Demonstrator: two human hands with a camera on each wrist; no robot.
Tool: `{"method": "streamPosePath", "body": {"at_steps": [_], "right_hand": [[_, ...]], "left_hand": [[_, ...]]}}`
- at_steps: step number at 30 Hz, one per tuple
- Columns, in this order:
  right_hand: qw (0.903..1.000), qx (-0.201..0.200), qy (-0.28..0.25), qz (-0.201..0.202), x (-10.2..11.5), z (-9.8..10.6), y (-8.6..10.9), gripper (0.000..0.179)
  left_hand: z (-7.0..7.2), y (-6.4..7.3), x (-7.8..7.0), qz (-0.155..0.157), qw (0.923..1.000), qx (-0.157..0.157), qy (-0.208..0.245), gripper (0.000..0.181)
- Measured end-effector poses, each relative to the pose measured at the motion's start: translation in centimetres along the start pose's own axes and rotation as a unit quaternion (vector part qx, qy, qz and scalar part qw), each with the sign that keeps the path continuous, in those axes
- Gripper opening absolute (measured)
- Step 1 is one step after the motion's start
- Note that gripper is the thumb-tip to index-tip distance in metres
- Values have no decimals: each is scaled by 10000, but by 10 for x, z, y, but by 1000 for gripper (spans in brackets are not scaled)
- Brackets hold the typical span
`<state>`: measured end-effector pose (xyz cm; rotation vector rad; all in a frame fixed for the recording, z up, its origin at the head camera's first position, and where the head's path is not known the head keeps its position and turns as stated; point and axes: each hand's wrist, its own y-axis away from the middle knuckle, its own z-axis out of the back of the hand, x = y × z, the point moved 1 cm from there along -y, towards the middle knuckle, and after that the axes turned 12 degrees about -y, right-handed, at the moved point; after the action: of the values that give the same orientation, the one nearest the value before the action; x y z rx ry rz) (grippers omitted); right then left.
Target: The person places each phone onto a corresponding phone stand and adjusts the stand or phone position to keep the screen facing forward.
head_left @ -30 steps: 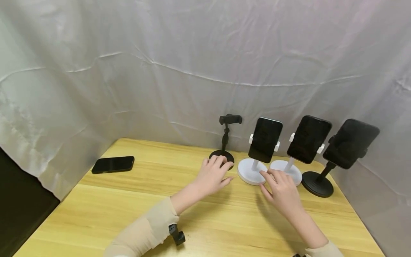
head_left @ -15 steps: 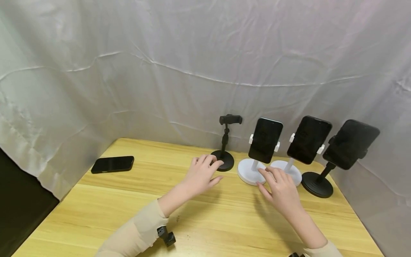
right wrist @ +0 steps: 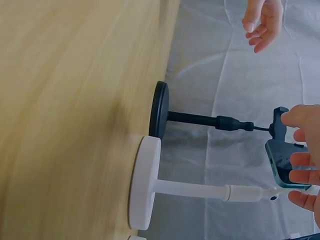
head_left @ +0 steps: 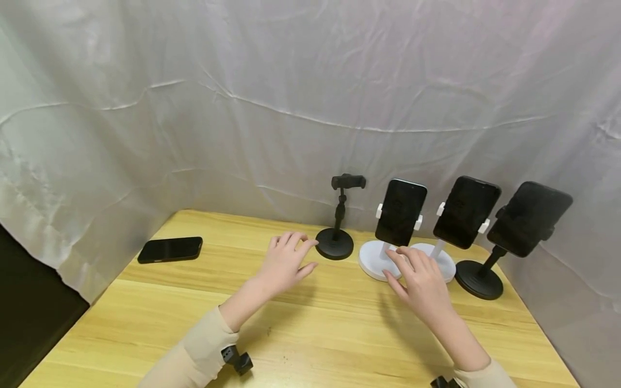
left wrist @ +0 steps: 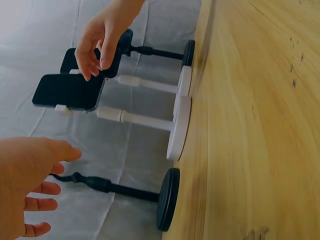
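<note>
My left hand (head_left: 283,265) hovers over the table with relaxed fingers, just left of a black phone stand (head_left: 335,244) whose clamp holds no phone. Fingers loosely bent, my right hand (head_left: 423,283) is in the air before a white phone stand (head_left: 372,261) that carries a black phone (head_left: 401,212). Both hands hold nothing. In the left wrist view, a gap separates the left hand (left wrist: 22,182) from the black stand (left wrist: 169,200). The right wrist view shows the right hand (right wrist: 307,150) overlapping the phone (right wrist: 285,162), but contact cannot be told.
Another white stand (head_left: 443,263) with a phone (head_left: 468,211) stands to the right, then a black stand (head_left: 479,280) with a phone (head_left: 530,217). One more phone (head_left: 170,249) lies flat at the wooden table's (head_left: 218,334) left. A grey curtain (head_left: 271,134) hangs behind.
My left hand has moved left, away from the black stand, uncovering its base. The right hand has shifted only slightly to the left. The stands and phones stay in place.
</note>
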<state>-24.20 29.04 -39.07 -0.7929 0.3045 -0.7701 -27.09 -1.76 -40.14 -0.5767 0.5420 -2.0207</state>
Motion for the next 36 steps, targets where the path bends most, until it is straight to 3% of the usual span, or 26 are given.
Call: {"method": "streamPosePath", "body": {"at_steps": [6,14,19,23,31,36], "right_hand": [[9996,-194,-80,174,2,-1,-10,48],[9985,-394,-175,352,5,-2,-19,44],[9973,-550,-225,425,7,-2,-24,44],[9971,-579,-256,420,9,-3,-28,44],[9962,-640,-331,483,12,-7,-38,42],[9944,-798,-332,615,12,-8,-48,37]], "left_hand": [[0,7,12,115,9999,-110,35,47],[1,17,25,249,9996,162,-11,48],[2,23,36,374,9992,145,44,47],[3,27,45,497,9985,169,124,46],[4,37,68,747,9958,523,98,46],[3,42,84,766,9960,454,66,47]]}}
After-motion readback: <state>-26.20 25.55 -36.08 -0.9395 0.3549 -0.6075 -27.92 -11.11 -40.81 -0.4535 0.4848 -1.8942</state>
